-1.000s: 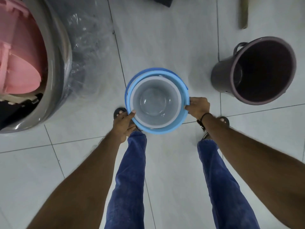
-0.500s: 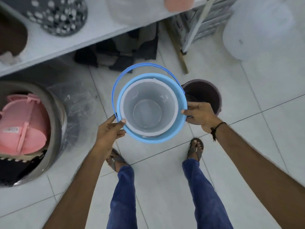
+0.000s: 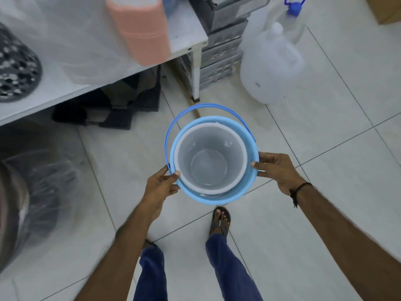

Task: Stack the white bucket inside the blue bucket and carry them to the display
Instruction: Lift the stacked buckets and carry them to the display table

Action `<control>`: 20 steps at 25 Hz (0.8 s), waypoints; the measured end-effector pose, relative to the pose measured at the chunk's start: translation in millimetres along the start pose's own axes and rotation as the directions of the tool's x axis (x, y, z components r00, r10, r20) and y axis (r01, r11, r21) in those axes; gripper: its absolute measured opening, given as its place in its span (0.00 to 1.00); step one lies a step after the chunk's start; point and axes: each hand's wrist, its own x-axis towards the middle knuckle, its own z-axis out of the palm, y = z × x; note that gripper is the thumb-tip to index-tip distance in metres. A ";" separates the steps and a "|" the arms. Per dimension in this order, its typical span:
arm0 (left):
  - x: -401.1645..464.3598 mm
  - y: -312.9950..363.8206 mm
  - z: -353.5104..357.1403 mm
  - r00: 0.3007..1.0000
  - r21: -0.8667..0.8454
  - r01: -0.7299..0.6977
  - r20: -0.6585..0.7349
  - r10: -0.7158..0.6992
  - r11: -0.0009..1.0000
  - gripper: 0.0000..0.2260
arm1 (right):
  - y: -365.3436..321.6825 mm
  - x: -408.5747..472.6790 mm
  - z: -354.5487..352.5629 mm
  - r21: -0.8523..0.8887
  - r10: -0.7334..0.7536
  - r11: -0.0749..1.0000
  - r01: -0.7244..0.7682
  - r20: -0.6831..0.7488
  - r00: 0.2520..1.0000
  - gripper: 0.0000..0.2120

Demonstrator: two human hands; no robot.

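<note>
Head view, looking down. The white bucket (image 3: 210, 164) sits nested inside the blue bucket (image 3: 219, 197), its rim lying just within the blue rim; both are upright, open ends up, and are held in the air above the tiled floor (image 3: 314, 213), in front of the person's legs. The blue bucket's darker blue handle (image 3: 206, 106) is swung to the far side of the rim.

The left hand (image 3: 159, 185) clamps the blue rim on its left side: the thumb lies over the top of the rim, its tip touching the edge of the white bucket, while the fingers (image 3: 173, 189) curl under and against the outer wall. The right hand (image 3: 276, 170) clamps the rim on the opposite side: the thumb presses on the top of the rim and the fingers (image 3: 265, 156) are spread lightly along the outer wall. A dark band (image 3: 298, 189) circles the right wrist.

At upper left, the white tabletop (image 3: 186, 38) carries a salmon-pink container (image 3: 141, 29) near its right edge and a grey perforated basket (image 3: 15, 68) at its left. A translucent water jug (image 3: 271, 66) stands on the floor beyond the tabletop's right corner leg. One sandalled foot (image 3: 220, 220) is planted below the buckets.
</note>
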 end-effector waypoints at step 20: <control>186.9 -159.5 33.3 0.945 0.145 0.324 0.007 -0.328 0.935 0.23 | 199.5 194.0 20.6 -0.015 0.476 0.874 -0.486 -0.177 0.861 0.27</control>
